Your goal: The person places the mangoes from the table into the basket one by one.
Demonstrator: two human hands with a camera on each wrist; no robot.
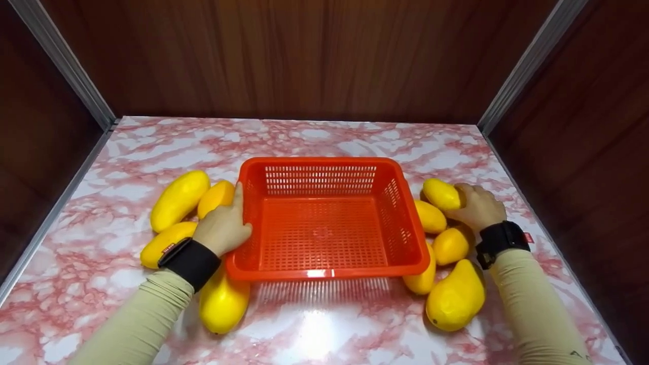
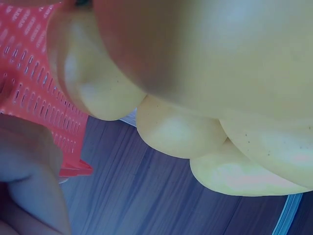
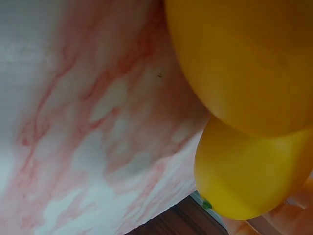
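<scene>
Red basket: the slotted red basket (image 1: 324,274) stands upright on the table, at its middle between two groups of yellow fruit; its long sides run left to right.
Left hand: the left hand (image 1: 221,229) rests at the basket's left rim – the index finger lies straight along it, the thumb reaches over to the inner side; whether the other fingers pinch the wall I cannot tell.
Right hand: the right hand (image 1: 480,207) curls its fingers round the right end of the far-right mango (image 1: 440,194); the thumb is hidden.
Held mango: it lies to the right of the basket, farthest of the right group.
Right group: a small mango (image 1: 430,217) beside the basket's right wall; a rounder mango (image 1: 450,247) just nearer; a partly hidden mango (image 1: 422,276) by the near-right corner; a large mango (image 1: 456,296) nearest of all.
Left group: a long mango (image 1: 178,201) at the far left; an orange-yellow mango (image 1: 215,196) between it and the basket; another (image 1: 165,246) partly behind the left wristband (image 1: 190,264); a plump mango (image 1: 224,303) at the near-left corner.
Surroundings: pink-and-white marbled table (image 1: 314,139); dark wood-grain panel (image 1: 324,61) on the far side.
</scene>
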